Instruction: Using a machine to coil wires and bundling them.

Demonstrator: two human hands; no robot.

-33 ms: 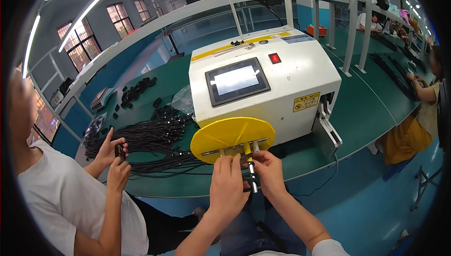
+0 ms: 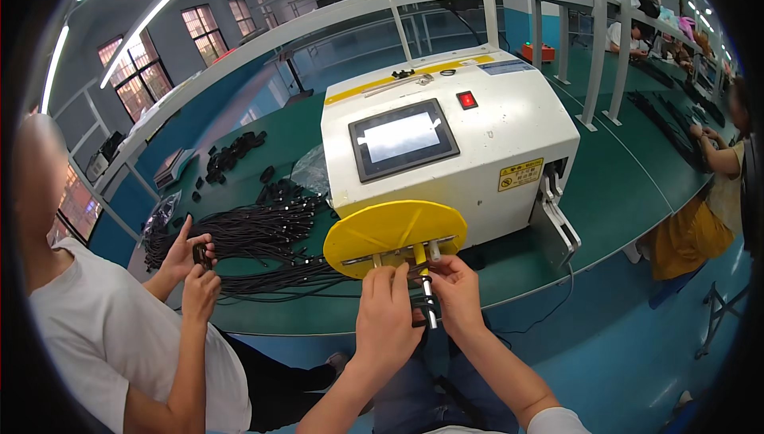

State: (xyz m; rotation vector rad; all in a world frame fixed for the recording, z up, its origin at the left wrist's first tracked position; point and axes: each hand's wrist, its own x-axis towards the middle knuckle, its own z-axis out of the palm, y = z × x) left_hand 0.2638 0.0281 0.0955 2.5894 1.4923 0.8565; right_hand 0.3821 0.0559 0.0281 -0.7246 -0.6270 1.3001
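Observation:
My left hand [image 2: 386, 315] and my right hand [image 2: 459, 289] are in front of the yellow disc [image 2: 395, 231] of a white winding machine [image 2: 493, 144]. Posts stick out from the disc, and a silver-tipped rod [image 2: 432, 319] points toward me between my hands. Black cable [image 2: 417, 301] lies around the rod and runs between my fingers. Both hands are closed, with fingertips pinching the cable near the disc. My left fingers hide part of it.
Bundled black cables [image 2: 247, 231] lie on the green table [image 2: 306, 315], with small black parts [image 2: 235, 151] behind them. At left, a person [image 2: 143, 338] holds a small dark object [image 2: 202, 256]. The machine carries a screen [image 2: 402, 136] and a red switch [image 2: 467, 100].

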